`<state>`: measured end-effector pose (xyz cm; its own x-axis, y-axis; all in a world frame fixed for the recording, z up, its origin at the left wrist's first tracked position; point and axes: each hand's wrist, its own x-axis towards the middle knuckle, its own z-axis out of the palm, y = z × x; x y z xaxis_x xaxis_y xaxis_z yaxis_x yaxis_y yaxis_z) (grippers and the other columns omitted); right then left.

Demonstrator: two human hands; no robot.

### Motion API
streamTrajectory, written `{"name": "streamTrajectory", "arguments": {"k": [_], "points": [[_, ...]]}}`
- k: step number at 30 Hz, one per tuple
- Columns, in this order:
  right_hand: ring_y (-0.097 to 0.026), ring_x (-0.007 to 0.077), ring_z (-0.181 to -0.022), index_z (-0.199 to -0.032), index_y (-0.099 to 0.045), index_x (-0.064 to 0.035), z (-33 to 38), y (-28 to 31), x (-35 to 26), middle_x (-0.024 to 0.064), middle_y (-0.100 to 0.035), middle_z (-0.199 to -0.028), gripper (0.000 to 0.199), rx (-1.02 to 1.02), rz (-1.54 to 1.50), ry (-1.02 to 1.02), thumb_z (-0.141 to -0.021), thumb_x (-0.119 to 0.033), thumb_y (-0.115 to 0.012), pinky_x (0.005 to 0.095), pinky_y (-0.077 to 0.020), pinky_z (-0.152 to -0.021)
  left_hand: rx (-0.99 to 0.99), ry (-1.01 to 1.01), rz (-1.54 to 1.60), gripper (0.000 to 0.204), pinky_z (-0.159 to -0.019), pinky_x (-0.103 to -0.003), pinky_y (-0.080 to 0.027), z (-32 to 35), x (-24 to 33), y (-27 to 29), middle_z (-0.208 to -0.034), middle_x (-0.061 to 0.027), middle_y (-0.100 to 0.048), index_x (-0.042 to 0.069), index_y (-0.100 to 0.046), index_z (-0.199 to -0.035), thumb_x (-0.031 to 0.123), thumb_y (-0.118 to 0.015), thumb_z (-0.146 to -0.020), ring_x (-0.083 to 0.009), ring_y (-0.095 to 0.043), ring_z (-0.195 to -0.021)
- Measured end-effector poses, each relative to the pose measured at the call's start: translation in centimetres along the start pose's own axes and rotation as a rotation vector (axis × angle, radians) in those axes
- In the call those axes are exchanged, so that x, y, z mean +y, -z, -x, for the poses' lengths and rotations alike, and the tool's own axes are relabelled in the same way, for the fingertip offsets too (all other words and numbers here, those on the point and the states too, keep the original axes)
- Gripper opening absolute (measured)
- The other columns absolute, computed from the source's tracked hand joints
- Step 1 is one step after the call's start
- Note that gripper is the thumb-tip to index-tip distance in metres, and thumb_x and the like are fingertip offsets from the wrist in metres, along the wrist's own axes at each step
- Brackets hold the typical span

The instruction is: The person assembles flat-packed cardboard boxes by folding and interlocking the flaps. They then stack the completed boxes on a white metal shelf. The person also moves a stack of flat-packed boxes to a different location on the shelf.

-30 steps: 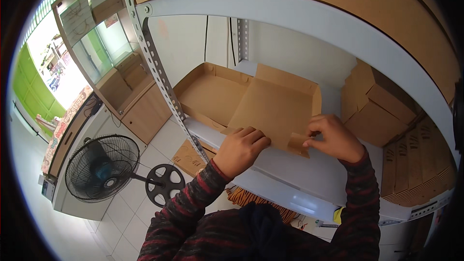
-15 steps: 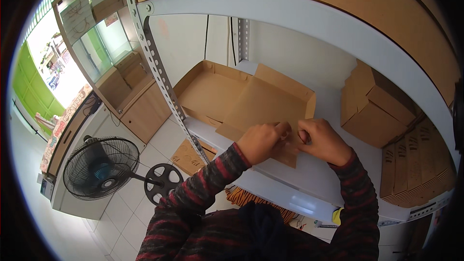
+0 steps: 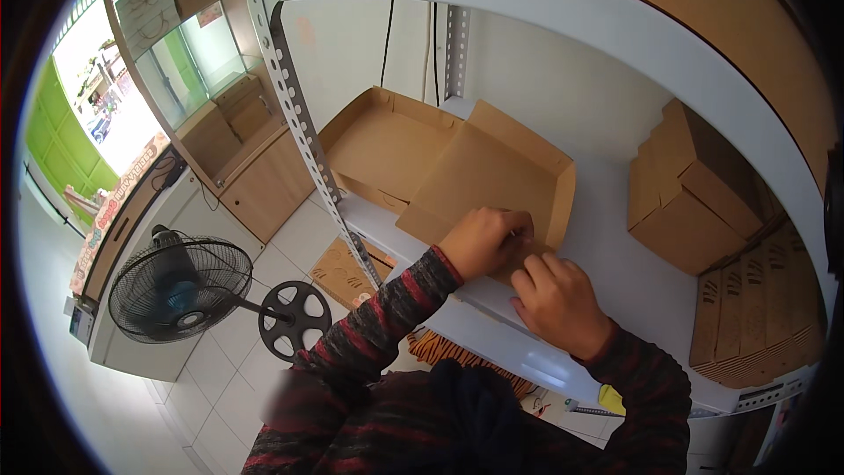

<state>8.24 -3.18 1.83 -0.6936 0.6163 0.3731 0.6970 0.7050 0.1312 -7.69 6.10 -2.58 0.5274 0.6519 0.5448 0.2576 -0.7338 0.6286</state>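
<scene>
A brown cardboard box (image 3: 492, 178), partly folded, lies opened out on the white shelf. Its left half (image 3: 396, 136) has walls standing up. On the right half, the back and right walls are raised. My left hand (image 3: 486, 242) is closed on the near edge of that right half, fingers curled over the cardboard. Just to its right, my right hand (image 3: 558, 299) has bent fingers touching the front flap near the right corner. Both hands partly hide this flap, and the right fingertips are hard to make out.
Folded brown boxes (image 3: 699, 189) are stacked at the shelf's right, with a row of flat cartons (image 3: 756, 308) before them. A perforated metal post (image 3: 303, 114) rises at the left. Larger boxes (image 3: 721, 9) sit overhead. A black fan (image 3: 182, 286) stands on the floor at left.
My right hand has moved nearer and lower, its fingers now over the front flap. The flap sticks out less toward me. My left hand stays at the near edge. The view has shifted slightly.
</scene>
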Motion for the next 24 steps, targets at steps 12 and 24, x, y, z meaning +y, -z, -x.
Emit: {"name": "streamTrajectory", "arguments": {"k": [12,24], "points": [[-0.055,0.0177,-0.064,-0.067,-0.052,-0.0059,-0.3,-2.0,1.9,0.0081,-0.057,-0.075,0.008,0.423,0.198,0.290,-0.069,-0.010,-0.058,0.0277,-0.0445,-0.055,-0.182,-0.101,-0.015,0.015,-0.067,-0.034,-0.051,-0.1,1.4,3.1,-0.083,-0.0114,-0.065,0.001,-0.063,-0.083,-0.006,-0.062,-0.070,-0.0285,-0.064,-0.075],[-0.063,0.0176,-0.071,-0.075,-0.058,-0.0016,-0.8,0.7,1.9,0.0111,-0.064,-0.086,0.006,0.458,0.266,0.263,-0.073,-0.006,-0.060,0.0252,-0.0516,-0.061,-0.202,-0.118,0.021,0.021,-0.064,-0.036,-0.051,-1.5,4.0,4.3,-0.076,-0.0104,-0.065,0.003,-0.062,-0.089,-0.006,-0.062,-0.070,-0.0302,-0.065,-0.072]]}}
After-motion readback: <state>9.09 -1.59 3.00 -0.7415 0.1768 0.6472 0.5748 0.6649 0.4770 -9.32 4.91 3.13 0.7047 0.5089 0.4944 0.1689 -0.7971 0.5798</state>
